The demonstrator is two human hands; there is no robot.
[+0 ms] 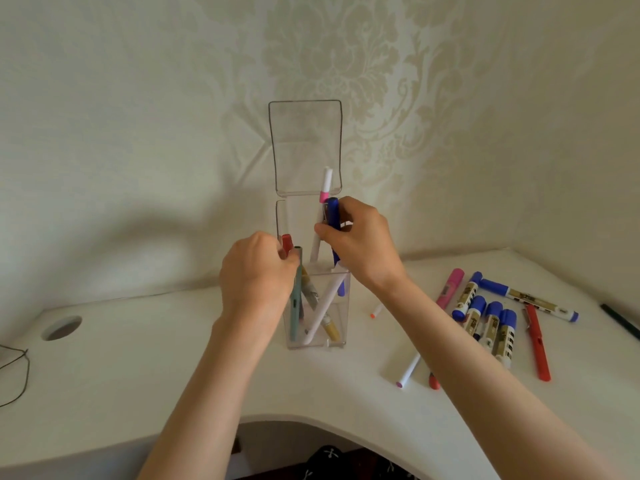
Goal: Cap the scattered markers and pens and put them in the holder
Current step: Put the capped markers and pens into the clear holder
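A clear square holder [337,336] stands on the white desk and holds several pens, among them a teal pen [296,299], a gold marker [329,329] and a white pen [325,303]. My right hand [360,244] grips a blue pen [333,216] upright above the holder's rim, next to a white pen with a pink band [325,185]. My left hand [256,271] pinches a red pen [286,244] at the holder's left edge. To the right lie scattered blue-capped markers [491,323], a pink highlighter [450,287] and a red pen [536,344].
A clear lid-like panel [306,147] stands upright behind the holder against the wallpaper. A cable hole [61,328] and a dark wire [14,375] are at the desk's left. A dark pen [620,320] lies at the far right edge. The desk's front edge curves inward.
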